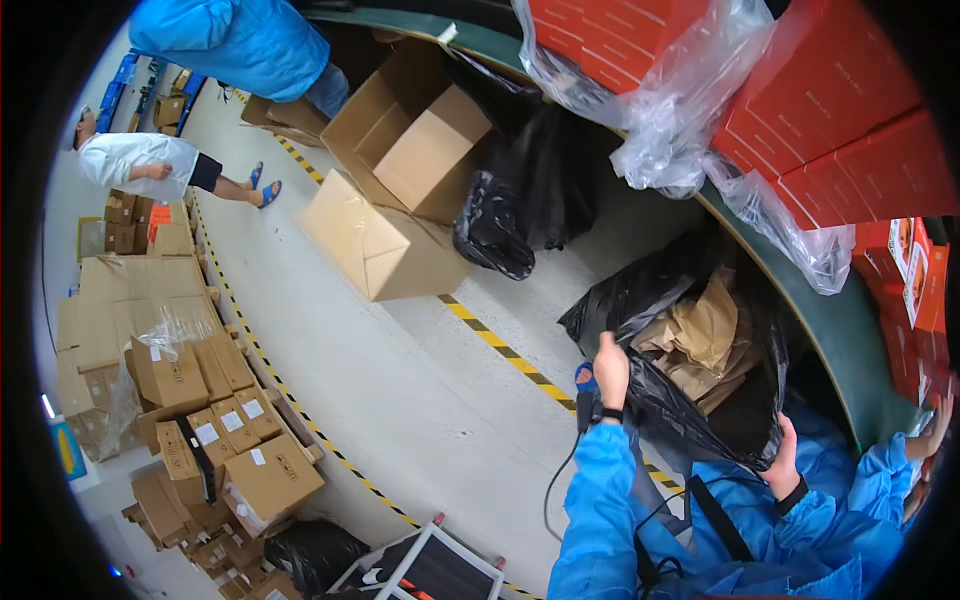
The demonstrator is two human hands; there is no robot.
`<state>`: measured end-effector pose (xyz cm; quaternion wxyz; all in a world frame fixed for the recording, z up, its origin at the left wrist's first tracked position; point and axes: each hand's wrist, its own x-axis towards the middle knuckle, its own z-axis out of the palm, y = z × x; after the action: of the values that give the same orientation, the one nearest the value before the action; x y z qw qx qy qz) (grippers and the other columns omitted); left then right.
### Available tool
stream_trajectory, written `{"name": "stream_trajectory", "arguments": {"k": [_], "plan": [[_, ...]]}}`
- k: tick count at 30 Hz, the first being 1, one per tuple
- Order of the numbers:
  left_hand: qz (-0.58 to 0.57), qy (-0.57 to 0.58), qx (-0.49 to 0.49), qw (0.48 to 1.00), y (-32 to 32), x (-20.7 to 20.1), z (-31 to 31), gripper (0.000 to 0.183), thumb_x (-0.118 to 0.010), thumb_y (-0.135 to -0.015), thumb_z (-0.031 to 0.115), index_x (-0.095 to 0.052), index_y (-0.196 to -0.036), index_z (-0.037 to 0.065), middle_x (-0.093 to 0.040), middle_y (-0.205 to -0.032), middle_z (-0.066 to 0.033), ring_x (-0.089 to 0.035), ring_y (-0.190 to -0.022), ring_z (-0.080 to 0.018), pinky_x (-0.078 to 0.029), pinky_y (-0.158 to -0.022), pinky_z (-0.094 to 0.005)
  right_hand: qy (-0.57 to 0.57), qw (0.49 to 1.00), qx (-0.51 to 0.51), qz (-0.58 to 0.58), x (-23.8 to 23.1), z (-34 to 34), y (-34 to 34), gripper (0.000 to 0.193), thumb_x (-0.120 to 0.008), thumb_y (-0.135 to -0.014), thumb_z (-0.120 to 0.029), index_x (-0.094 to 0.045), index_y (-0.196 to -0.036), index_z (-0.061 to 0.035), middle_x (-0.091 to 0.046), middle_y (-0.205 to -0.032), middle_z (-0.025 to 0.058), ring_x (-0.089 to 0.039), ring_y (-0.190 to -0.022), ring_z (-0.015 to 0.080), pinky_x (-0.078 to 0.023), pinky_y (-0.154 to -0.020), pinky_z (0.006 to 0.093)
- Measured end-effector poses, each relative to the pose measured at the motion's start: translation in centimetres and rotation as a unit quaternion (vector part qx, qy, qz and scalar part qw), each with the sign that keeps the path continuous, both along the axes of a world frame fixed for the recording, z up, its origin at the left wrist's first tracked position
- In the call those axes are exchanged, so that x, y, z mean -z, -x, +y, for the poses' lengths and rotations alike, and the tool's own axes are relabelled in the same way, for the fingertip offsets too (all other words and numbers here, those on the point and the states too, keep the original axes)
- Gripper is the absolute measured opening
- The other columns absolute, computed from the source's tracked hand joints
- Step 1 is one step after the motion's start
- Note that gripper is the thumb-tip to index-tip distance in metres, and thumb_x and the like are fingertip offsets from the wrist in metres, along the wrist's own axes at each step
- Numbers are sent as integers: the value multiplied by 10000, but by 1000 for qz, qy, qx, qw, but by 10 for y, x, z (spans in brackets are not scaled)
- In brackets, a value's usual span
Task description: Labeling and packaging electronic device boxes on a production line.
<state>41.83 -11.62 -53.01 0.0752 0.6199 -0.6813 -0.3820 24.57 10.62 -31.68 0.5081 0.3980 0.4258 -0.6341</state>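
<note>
A black trash bag (668, 402) gapes between my two hands at the lower right. Crumpled brown paper (705, 330) fills part of its inside. My left hand (611, 373) is closed on the bag's left edge, the fingers partly hidden by the plastic. On the near right side, my right hand (784, 452) grips the bag's rim. Both my forearms are in blue sleeves, with a dark band at each wrist. The bag's bottom is out of sight.
A green-edged table (800, 300) with red boxes (820, 120) and clear plastic wrap (665, 130) curves along the right. Another person's hand (935, 428) is at those boxes. Open cartons (380, 240) and a black bag (495, 225) stand ahead. Stacked cartons (140, 300) line the left.
</note>
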Motion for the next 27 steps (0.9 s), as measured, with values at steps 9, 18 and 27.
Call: {"name": "stream_trajectory", "arguments": {"k": [9, 18, 27], "plan": [[311, -43, -120, 942, -54, -144, -115, 243, -407, -898, 120, -479, -1096, -2, -573, -1039, -196, -545, -977, -298, -415, -841, -353, 138, 990, -1, -16, -55, -57, -64, 255, -482, -810, -316, -555, -736, -83, -551, -617, 28, -528, -543, 185, -439, -525, 317], [268, -43, -73, 960, -95, -115, -235, 275, -397, -865, 62, -490, -1114, -10, -573, -961, -171, -536, -891, -245, -417, -818, -319, 244, 966, 44, 73, -50, -157, -84, 386, -431, -827, -245, -580, -1094, -9, -604, -1140, 101, -543, -1076, 259, -380, -984, 386], [203, 70, -237, 947, -257, -49, -271, 479, -614, -827, 224, -448, -1137, -100, -572, -1049, -238, -570, -921, -355, -437, -850, -404, 108, 971, -187, -103, 44, -297, -158, 154, -492, -807, -160, -521, -947, -103, -567, -1032, 82, -525, -1008, 251, -380, -940, 429]]}}
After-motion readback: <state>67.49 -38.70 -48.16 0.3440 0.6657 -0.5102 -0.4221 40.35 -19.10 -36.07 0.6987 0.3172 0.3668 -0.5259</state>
